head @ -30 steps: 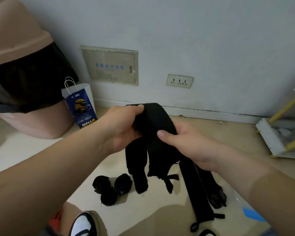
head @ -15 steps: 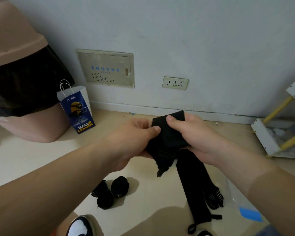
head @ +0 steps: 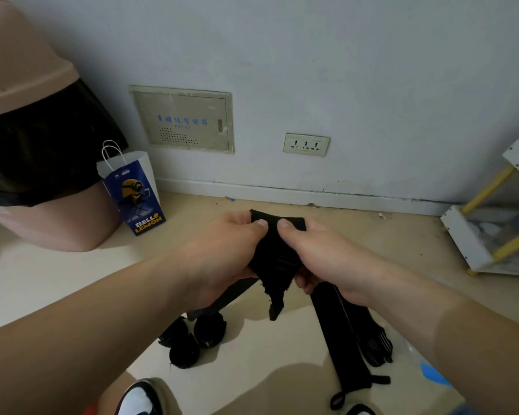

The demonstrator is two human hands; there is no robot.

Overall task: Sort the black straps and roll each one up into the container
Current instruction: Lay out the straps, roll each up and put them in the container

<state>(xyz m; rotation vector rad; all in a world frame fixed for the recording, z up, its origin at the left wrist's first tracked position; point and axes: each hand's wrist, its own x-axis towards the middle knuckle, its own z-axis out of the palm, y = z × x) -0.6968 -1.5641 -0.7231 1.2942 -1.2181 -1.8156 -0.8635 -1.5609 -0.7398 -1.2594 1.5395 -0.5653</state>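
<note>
A bunched black strap [head: 277,256] is held up in front of me over the floor. My left hand [head: 222,250] grips its left side, thumb pressed on the top edge. My right hand [head: 321,253] grips the right side, thumb on top as well. A frayed tail of the strap hangs below both hands. Three rolled black straps [head: 192,336] lie together on the floor under my left forearm. Long unrolled black straps [head: 342,333] stretch out on the floor under my right hand. The container cannot be made out with certainty.
A pink bin [head: 27,139] with a black liner stands at left, a blue paper bag [head: 135,193] beside it. A white and yellow rack [head: 492,229] is at right. My shoe [head: 138,399] shows at the bottom. The wall is close ahead.
The strap, which hung long from my hands a second ago, is now gathered into a short bunch. Both hands moved lower and closer together, thumbs nearly touching.
</note>
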